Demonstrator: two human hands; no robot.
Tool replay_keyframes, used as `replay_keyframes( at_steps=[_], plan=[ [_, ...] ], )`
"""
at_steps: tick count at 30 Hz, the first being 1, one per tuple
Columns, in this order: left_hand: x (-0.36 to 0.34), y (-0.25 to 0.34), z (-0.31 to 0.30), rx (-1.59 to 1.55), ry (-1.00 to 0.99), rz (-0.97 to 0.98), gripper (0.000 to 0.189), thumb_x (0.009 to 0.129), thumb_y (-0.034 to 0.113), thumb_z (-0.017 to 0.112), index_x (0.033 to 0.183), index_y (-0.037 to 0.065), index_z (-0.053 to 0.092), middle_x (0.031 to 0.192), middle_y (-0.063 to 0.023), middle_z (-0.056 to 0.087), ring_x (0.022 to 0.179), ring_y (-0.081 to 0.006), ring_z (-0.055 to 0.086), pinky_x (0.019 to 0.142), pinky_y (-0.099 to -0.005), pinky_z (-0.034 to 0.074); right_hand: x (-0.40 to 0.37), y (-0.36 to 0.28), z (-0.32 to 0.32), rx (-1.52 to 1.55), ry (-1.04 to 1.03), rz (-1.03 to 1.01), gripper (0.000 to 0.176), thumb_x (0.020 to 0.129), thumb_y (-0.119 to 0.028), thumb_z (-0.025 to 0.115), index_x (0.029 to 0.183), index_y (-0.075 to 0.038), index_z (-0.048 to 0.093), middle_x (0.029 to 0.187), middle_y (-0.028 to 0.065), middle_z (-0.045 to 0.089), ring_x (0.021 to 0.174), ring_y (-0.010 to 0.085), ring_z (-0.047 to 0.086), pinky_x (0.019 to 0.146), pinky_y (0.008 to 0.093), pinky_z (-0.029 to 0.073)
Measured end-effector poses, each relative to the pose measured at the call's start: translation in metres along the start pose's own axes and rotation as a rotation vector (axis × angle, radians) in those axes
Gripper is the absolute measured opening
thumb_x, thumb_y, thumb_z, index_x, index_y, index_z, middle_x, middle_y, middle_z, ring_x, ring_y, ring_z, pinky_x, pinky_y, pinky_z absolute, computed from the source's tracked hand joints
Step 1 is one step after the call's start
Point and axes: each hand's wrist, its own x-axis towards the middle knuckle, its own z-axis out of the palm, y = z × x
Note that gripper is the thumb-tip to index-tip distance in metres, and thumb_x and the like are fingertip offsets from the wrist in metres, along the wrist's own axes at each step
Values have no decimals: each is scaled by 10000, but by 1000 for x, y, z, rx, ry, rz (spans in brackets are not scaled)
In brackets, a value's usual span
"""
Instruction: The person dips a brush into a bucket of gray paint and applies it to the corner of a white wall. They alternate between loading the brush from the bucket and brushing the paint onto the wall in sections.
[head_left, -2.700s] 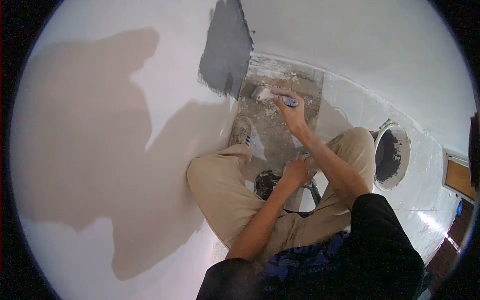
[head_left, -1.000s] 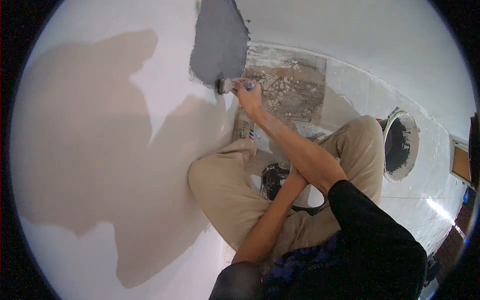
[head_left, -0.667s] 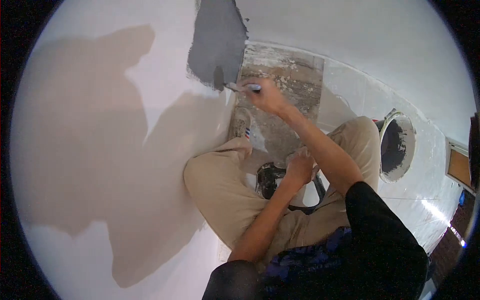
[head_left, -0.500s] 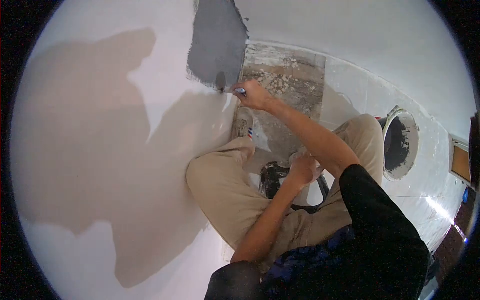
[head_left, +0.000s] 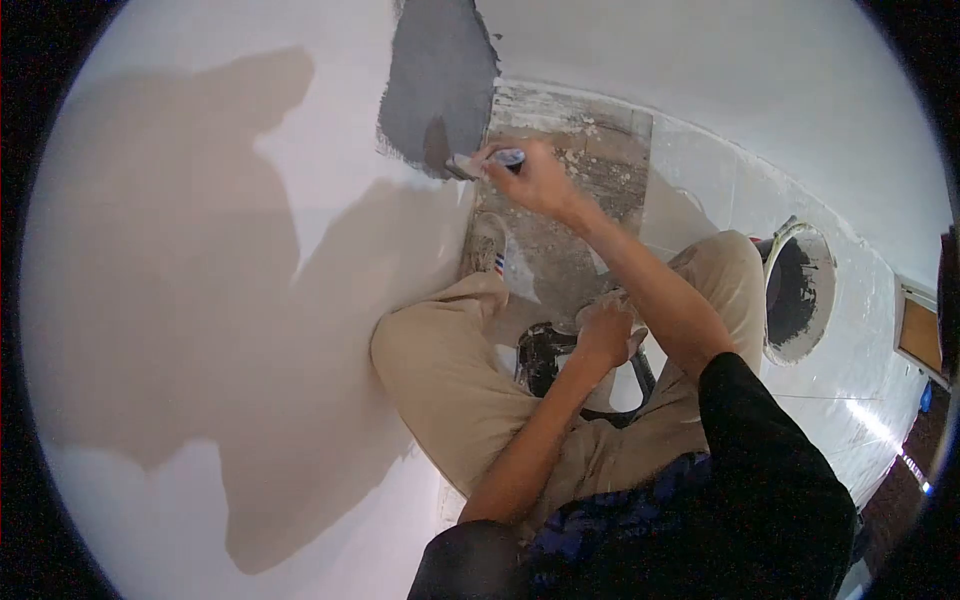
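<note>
My right hand [head_left: 535, 178] is closed around a paintbrush [head_left: 508, 157] with a pale handle. The brush head is at the lower edge of a dark grey coating patch [head_left: 440, 80] on the white wall; its shadow falls on the patch. Between my knees, my left hand [head_left: 606, 332] is curled closed at the upper edge of a black container [head_left: 540, 362] smeared with grey. Its fingertips are partly hidden, but it appears to grip the container's rim.
Rough, stained floor [head_left: 575, 240] lies in the corner by the wall. A shoe [head_left: 487, 240] is close to the wall. To the right stands a white bucket [head_left: 805, 340] with dark grey material inside. A brown-panelled frame [head_left: 918, 328] is at the far right.
My right hand has moved slightly right and up with the brush, turning so more of the handle shows. My left hand has hardly moved.
</note>
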Motion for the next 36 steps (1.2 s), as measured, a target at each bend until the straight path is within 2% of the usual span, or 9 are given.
replay_keyframes(
  at_steps=[6,11,14,19,24,26,29,33,36],
  plan=[
    [5,-20,27,-137,178,165,453,819,326,639,1188,69,583,1192,-203,577,1125,-353,539,904,-475,445,10,32,42,-42,-1,143,172,846,-109,624,968,-5,686,829,104,704,637,146,579,618,314,481],
    [2,-1,-2,46,-27,122,515,836,333,607,1271,75,510,1262,-189,537,1138,-326,541,915,-472,442,4,-27,16,184,55,248,148,860,-102,618,953,-14,691,863,107,696,646,106,557,603,280,467],
    [-1,-4,6,42,-8,82,553,855,363,584,1310,70,466,1298,-194,507,1139,-334,539,926,-481,434,1,-38,5,474,101,9,143,856,-95,622,946,-9,692,908,112,692,669,103,555,622,281,474],
    [2,-3,7,11,-2,50,538,865,372,578,1288,53,485,1263,-199,534,1133,-352,541,950,-497,417,5,-6,15,-52,13,111,153,851,-92,623,946,9,688,832,96,674,696,110,575,646,291,481],
    [4,-17,24,-125,195,151,468,837,304,618,1230,60,548,1201,-169,587,1111,-332,564,948,-471,428,12,-17,37,33,9,261,149,846,-79,626,946,12,688,810,80,669,736,111,612,663,290,495],
    [1,-3,2,-33,108,110,452,825,272,628,1222,67,557,1199,-161,591,1110,-330,564,949,-461,432,11,-14,38,209,87,262,141,852,-65,617,948,6,692,833,76,677,756,111,625,686,289,511],
    [4,-10,13,-63,93,154,444,822,252,628,1224,74,559,1217,-159,581,1111,-332,564,948,-458,437,12,-35,31,413,59,170,145,868,-33,587,962,0,693,893,92,694,814,123,640,742,285,525],
    [-3,1,5,0,208,113,434,850,281,598,1225,68,556,1242,-175,557,1112,-359,557,938,-467,447,14,-76,14,286,25,48,152,895,-34,566,981,14,682,1018,123,687,867,135,637,768,269,524],
    [6,-9,14,33,75,91,460,872,336,571,1232,50,547,1244,-197,543,1112,-392,545,929,-480,451,-1,-91,-3,201,16,-51,149,910,-69,579,979,25,672,1085,136,670,910,146,634,792,264,529]
  ],
)
